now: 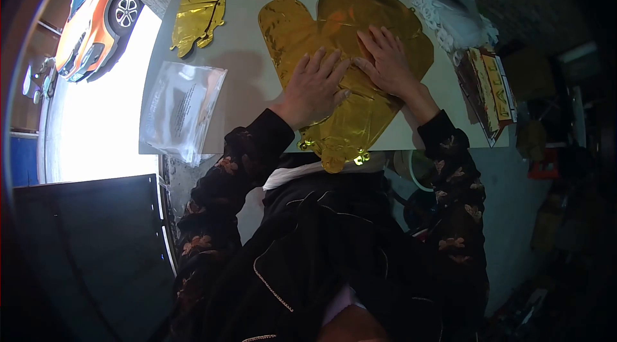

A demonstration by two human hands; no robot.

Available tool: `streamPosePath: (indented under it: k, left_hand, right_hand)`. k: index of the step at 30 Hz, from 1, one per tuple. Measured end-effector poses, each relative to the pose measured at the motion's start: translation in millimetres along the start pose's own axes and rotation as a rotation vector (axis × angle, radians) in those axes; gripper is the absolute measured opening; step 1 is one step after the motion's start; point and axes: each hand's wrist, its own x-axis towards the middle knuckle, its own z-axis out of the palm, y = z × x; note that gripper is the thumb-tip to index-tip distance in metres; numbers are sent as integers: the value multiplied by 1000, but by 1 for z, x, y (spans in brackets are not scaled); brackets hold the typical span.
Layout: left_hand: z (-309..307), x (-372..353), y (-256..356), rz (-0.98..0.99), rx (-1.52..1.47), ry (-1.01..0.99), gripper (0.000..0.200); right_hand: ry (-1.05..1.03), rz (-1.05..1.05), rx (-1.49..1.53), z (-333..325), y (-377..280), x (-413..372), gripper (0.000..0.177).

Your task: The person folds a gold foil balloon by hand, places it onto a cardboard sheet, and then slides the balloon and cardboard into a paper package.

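A large gold foil balloon, uninflated, lies spread on the white table, its lower end hanging a little over the front edge. My left hand rests flat on its middle-left part with the fingers stretched out. Just to the right, my right hand also lies on the foil, fingers spread. The two hands are close together, thumbs near each other. Small creases run through the foil around and below them. Neither hand grips anything that I can see.
Clear plastic bags lie at the table's left edge. More folded gold foil balloons sit at the back left. White ribbon and plastic are heaped at the right, above a printed packet. An orange car stands outside.
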Motion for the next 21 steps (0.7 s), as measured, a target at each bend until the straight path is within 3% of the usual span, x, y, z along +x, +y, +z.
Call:
streamPosePath:
  k: [5, 11, 17, 21]
  left_hand:
    - [2, -2, 0, 11, 27, -3, 64]
    - [2, -1, 0, 13, 32, -5, 63]
    - [-1, 0, 0, 17, 55, -56, 64]
    - [-1, -1, 0, 14, 31, -28, 65]
  right_hand:
    - [-28, 22, 15, -5, -4, 0, 67]
    - [159, -65, 25, -17, -27, 7, 63]
    - [43, -85, 221, 11, -32, 8, 59]
    - [25, -47, 113, 9, -34, 3, 62]
